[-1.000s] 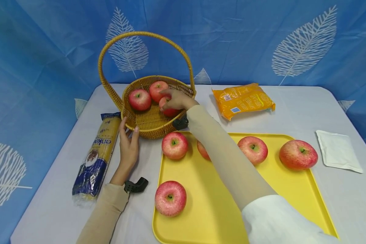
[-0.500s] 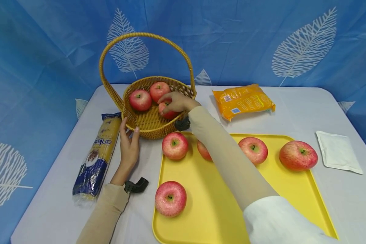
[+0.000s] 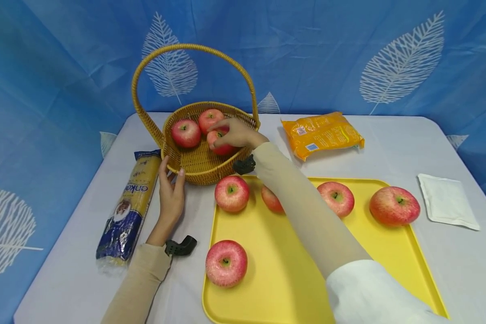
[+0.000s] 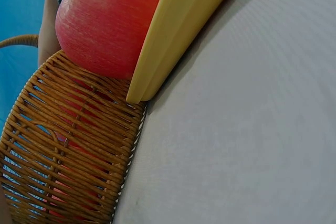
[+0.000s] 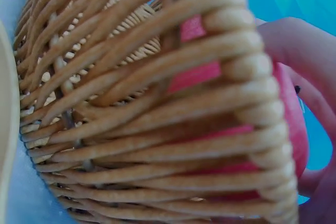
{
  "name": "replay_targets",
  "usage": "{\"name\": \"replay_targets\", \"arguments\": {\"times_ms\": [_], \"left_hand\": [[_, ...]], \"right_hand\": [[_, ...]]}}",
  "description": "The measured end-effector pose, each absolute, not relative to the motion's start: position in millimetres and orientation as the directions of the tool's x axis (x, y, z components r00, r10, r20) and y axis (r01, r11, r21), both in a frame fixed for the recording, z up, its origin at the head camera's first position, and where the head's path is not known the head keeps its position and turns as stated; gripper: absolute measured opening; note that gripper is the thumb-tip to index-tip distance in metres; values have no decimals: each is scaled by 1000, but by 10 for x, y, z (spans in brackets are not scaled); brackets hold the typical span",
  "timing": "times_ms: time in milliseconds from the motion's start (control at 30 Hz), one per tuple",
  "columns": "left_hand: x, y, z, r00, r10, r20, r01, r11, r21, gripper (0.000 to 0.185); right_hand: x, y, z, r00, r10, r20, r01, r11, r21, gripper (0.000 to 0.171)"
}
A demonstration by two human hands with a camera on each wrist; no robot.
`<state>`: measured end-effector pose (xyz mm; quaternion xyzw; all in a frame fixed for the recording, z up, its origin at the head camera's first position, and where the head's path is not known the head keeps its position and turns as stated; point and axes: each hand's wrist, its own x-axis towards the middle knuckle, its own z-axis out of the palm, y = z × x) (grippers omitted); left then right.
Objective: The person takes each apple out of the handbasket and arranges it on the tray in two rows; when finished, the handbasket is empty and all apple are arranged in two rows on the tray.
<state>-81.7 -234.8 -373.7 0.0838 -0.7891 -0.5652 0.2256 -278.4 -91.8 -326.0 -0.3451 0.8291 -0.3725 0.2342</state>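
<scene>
A small red apple is gripped by the curled right hand inside the woven wicker basket; it is best lowered onto bare weave beside the two apples. The basket's side is steadied by the flat left hand.

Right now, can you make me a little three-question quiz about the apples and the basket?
1. How many apples lie in the wicker basket?
2. True or false: the left hand holds an apple.
3. Which hand grips the apple in the basket: A left, B right?

Key:
1. Three.
2. False; it rests against the basket's side.
3. B, the right hand.
</scene>
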Motion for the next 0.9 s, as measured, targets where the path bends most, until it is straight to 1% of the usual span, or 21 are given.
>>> {"name": "replay_targets", "arguments": {"times_ms": [200, 400, 533, 700, 900], "left_hand": [[-810, -2349, -3743, -885, -390, 253, 112, 349, 930, 56], [-816, -2354, -3749, -883, -396, 252, 114, 339, 934, 55], [-818, -2349, -3751, -883, -396, 253, 116, 337, 934, 56], [-813, -2345, -3748, -886, -392, 249, 114, 337, 935, 56], [-815, -2348, -3745, -883, -396, 253, 111, 348, 931, 56]], "right_hand": [[-2757, -893, -3267, -711, -697, -90, -316, 431, -845, 57], [-2738, -840, -3240, -761, -644, -77, -225, 374, -900, 56], [-2649, -773, -3117, -761, -643, -90, -183, 346, -920, 55], [-2469, -673, -2939, -753, -654, -75, -156, 288, -945, 53], [-2542, -674, -3103, -765, -644, -29, -154, 226, -962, 53]]}}
